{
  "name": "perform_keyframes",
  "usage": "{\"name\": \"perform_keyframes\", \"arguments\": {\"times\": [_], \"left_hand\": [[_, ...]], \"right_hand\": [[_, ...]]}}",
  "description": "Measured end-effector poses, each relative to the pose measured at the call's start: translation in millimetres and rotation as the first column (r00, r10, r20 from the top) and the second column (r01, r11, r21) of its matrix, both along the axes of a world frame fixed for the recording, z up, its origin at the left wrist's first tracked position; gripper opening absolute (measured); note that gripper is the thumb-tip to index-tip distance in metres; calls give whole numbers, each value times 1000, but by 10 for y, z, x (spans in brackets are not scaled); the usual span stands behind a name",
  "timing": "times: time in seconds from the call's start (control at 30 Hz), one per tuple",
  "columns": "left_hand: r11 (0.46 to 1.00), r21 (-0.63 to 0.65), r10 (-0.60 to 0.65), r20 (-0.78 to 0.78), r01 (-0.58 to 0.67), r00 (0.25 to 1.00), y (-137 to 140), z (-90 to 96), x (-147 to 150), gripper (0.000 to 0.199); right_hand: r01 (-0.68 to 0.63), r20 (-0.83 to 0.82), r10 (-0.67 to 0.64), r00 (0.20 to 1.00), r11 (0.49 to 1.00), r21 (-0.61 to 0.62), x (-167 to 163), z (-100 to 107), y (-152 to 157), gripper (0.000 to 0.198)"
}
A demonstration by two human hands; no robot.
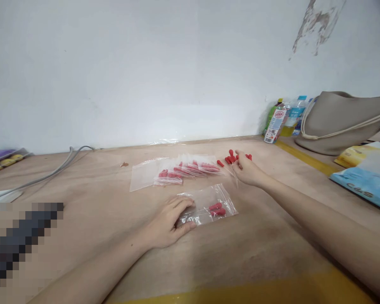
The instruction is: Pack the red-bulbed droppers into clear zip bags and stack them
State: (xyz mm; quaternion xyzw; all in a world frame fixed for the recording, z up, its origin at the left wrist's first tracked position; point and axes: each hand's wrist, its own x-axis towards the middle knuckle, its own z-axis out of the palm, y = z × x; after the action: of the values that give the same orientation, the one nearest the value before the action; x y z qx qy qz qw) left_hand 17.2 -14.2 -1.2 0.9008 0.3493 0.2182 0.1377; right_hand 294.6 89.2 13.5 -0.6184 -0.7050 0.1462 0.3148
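A clear zip bag (201,217) lies flat in front of me with a couple of red-bulbed droppers (218,209) inside. My left hand (174,219) rests on the bag's left end, thumb and fingers apart. Farther off to the right, my right hand (245,169) reaches into a loose group of red-bulbed droppers (230,158). Its fingers are pinched together there, with thin clear tubes showing just below them; how many droppers it holds is hidden. Left of that hand, several filled zip bags (190,169) overlap in a row, with red bulbs showing through.
An unfilled-looking clear bag (142,175) lies at the row's left end. Drink bottles (277,122) and a grey bag (342,120) stand at the back right, near a blue package (365,183). A grey cable (61,166) crosses the left side. Yellow tape (307,158) marks the tabletop.
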Motion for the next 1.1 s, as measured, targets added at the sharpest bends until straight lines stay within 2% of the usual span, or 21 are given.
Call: {"name": "perform_keyframes", "arguments": {"times": [0.07,0.17,0.23,0.3,0.4,0.47,0.53,0.67,0.73,0.87,1.0,1.1], "left_hand": [[1000,4,6,-9,-6,1000,2,-6,-4,34],[1000,9,7,-13,-7,1000,6,-12,-7,36],[1000,11,10,-17,-10,1000,6,-11,-5,37],[1000,9,14,-24,-14,1000,5,-7,-1,37],[1000,3,19,-27,-18,999,1,-1,1,40],[1000,5,20,-25,-20,999,-1,-1,0,41],[1000,9,24,-24,-24,999,-2,0,1,42],[1000,3,29,-27,-29,999,-4,12,7,42],[1000,-4,28,-27,-28,999,-3,17,8,43],[1000,-12,18,-26,-18,1000,2,11,1,43],[1000,0,2,-11,-2,1000,10,-5,-1,43],[1000,4,2,-8,-2,1000,15,-10,1,44]], "right_hand": [[-58,-310,53,949,998,-6,52,-98,-142,50],[-61,-659,4,752,996,-63,23,-274,-313,68],[-36,-776,-28,630,997,-65,-51,-349,-386,68],[-18,-841,-50,538,997,-71,-136,-367,-443,60],[-87,-875,-106,471,982,-166,-217,-325,-529,39],[-186,-866,-124,484,953,-240,-206,-295,-577,25],[-276,-840,-89,535,922,-273,-145,-284,-601,21],[-403,-722,63,689,861,-310,2,-296,-582,33],[-438,-667,135,733,844,-310,22,-301,-564,37],[-444,-652,200,731,866,-232,-47,-312,-547,36],[-519,-705,262,659,836,-174,-122,-323,-539,36],[-527,-713,270,647,834,-163,-153,-321,-534,38]]}}
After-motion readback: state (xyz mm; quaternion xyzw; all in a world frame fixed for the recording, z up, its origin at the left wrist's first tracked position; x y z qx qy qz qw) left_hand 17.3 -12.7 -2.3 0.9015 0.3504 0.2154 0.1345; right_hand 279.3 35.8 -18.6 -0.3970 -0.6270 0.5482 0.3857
